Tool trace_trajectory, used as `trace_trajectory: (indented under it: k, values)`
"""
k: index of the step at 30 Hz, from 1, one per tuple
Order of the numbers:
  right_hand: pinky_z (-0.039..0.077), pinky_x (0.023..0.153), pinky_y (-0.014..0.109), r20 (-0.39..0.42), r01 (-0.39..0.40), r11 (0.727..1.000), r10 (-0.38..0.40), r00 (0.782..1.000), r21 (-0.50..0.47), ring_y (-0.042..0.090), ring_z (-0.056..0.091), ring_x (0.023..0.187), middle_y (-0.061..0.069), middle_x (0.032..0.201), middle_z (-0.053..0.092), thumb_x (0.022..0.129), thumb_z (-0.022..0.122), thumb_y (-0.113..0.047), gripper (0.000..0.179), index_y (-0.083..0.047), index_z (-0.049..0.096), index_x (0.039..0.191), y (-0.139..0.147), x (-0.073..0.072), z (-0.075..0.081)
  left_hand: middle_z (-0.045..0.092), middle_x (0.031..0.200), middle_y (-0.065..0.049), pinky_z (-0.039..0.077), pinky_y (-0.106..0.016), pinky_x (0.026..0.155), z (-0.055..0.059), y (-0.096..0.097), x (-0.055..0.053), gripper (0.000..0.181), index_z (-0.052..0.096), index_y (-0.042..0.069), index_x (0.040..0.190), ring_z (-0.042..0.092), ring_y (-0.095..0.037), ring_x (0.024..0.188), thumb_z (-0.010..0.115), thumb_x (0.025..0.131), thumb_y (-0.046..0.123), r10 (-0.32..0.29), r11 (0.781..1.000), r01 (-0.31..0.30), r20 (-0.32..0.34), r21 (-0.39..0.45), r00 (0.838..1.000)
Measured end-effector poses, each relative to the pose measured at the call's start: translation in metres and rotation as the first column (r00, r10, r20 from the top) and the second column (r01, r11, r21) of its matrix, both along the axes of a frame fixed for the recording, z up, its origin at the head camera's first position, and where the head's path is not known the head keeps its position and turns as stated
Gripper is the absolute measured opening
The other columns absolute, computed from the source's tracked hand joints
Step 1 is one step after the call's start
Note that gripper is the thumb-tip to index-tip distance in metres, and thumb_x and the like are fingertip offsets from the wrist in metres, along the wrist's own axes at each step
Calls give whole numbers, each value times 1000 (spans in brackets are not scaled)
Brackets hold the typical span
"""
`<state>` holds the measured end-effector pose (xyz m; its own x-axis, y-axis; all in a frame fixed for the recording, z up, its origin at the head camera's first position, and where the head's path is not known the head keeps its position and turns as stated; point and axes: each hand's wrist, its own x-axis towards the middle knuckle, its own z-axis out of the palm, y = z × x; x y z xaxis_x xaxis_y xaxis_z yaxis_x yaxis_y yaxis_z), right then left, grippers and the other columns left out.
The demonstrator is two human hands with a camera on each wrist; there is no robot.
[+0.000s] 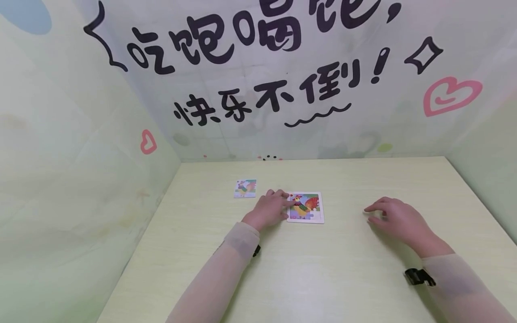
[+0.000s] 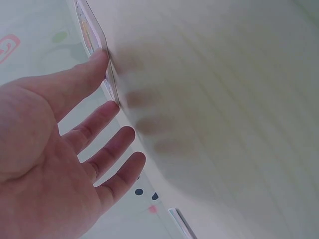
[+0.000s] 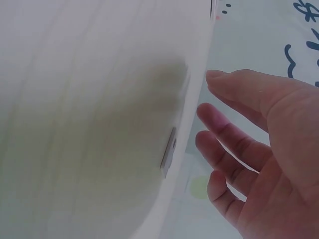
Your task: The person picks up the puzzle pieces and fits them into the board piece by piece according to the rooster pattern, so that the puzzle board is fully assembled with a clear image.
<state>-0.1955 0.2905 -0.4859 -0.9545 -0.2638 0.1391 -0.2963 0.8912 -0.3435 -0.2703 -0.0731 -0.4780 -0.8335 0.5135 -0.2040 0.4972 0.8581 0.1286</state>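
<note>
A jigsaw puzzle (image 1: pixel 304 207) with a rooster picture lies flat in a white frame near the middle of the table. Its lower right corner is pale, with faint lines. My left hand (image 1: pixel 269 210) rests at the frame's left side, fingers fairly straight. In the left wrist view, the thumb (image 2: pixel 97 62) lies over the frame's edge. Off to the right of the puzzle, my right hand (image 1: pixel 397 222) is held low over the table with loosely bent fingers. A small flat piece (image 3: pixel 169 152) lies on the table by its fingertips in the right wrist view.
A paler card (image 1: pixel 245 188) with a similar rooster picture lies behind my left hand. The light wood table (image 1: pixel 303 278) meets printed cloth walls at the back and both sides. Black bands (image 1: pixel 420 277) show at the wrists below the sleeves.
</note>
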Motion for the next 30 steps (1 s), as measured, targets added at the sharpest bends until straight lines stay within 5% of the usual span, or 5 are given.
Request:
trace_trajectory:
  k: [11,30]
  values:
    - [55,81,56,37,29,1000,-29,999,7,36,69,98,18,116,72,88,79,-21,26,-11,79,113,24,1,4,47,159,4,47,-48,108,3,2,1,53,54,37,149,44,-27,139,70,99,33,1,1000,-1,-3,-8,1000]
    - [55,77,55,94,57,998,-60,994,30,33,67,94,19,115,72,90,78,-29,29,-13,79,114,44,8,2,46,159,4,47,-47,109,2,2,2,53,52,38,150,44,-27,139,69,100,34,6,1000,-6,0,-26,1000]
